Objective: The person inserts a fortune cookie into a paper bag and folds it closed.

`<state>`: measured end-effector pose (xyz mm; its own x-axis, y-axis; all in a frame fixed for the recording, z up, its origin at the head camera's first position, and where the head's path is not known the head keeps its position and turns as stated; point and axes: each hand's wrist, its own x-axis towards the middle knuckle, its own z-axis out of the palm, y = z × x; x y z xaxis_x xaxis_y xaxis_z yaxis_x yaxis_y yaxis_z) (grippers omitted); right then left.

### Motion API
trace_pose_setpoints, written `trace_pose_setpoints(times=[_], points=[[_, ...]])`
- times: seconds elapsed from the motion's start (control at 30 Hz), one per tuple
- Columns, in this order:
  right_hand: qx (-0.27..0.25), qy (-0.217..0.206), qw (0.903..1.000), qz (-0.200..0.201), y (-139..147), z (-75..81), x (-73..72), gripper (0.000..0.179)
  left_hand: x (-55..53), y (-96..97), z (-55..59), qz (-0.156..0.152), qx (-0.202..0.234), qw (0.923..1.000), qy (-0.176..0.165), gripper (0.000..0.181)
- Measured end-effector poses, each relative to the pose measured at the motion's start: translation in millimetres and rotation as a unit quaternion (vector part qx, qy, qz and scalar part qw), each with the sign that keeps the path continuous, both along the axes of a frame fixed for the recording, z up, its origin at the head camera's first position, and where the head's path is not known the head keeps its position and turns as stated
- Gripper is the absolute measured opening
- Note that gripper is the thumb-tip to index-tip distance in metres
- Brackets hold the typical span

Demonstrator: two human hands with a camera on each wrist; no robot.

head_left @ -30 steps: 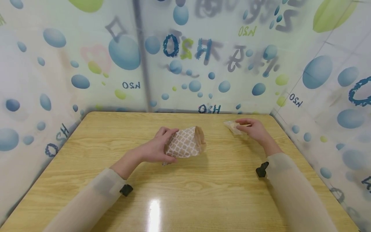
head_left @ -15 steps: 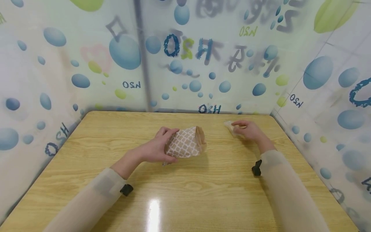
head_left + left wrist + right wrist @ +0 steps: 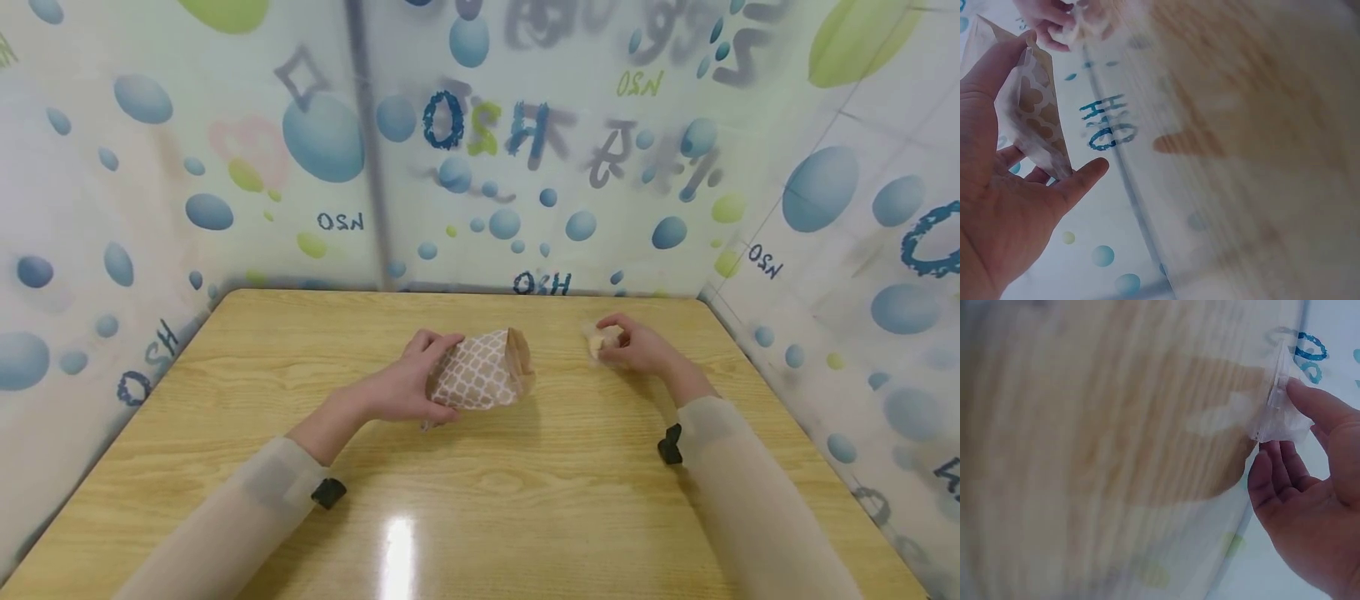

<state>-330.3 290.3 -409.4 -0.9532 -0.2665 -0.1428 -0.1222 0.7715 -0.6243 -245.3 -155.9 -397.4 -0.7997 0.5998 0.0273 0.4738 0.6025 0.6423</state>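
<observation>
My left hand [image 3: 401, 385] grips a brown paper bag [image 3: 476, 371] with a white lattice print, thumb on the near side and fingers over the far side. The bag lies tilted over the middle of the table, its mouth gaping to the right. In the left wrist view the bag's printed side [image 3: 1038, 103] shows between thumb and fingers. At the back right, my right hand [image 3: 641, 348] pinches a small clear plastic packet [image 3: 596, 342] with something pale inside. Seen from the right wrist, the packet's crinkled film [image 3: 1284, 419] sits between thumb and fingertips.
Both hands work over a glossy wood-grain table [image 3: 480, 483]. A patterned wall [image 3: 480, 192] with blue and green drops rises behind its back edge, and side walls stand left and right. A dark wrist device [image 3: 327, 492] sits at the left cuff, another [image 3: 670, 445] at the right.
My right hand has moved slightly left, its fingers curling further over the packet, which has shifted and tilted from where it lay. My left hand and the paper bag have stayed put.
</observation>
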Motion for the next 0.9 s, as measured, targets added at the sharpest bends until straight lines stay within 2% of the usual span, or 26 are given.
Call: trace_pose_setpoints(times=[0.07,0.23,0.5,0.67,0.9], points=[[0.0,-0.014,0.9999,0.002,0,1.4,3.4,0.057,0.0,0.2,0.7,-0.001,-0.002,1.0,0.002,0.118],[0.003,-0.03,0.9995,-0.001,-3,6.2,14.7,0.053,-0.9,0.9,1.8,-0.001,-0.003,1.0,-0.002,0.118],[-0.02,-0.01,0.9989,0.04,-16,8.0,34.9,0.052,0.1,1.0,1.9,-0.004,-0.001,1.0,0.0,0.118],[-0.084,-0.009,0.9957,0.038,-25,13.5,50.0,0.053,-0.4,0.7,0.4,-0.003,-0.001,1.0,0.0,0.118],[-0.174,0.009,0.9843,0.026,-38,25.2,68.0,0.047,-0.1,0.5,1.3,0.001,-0.003,1.0,-0.006,0.119]])
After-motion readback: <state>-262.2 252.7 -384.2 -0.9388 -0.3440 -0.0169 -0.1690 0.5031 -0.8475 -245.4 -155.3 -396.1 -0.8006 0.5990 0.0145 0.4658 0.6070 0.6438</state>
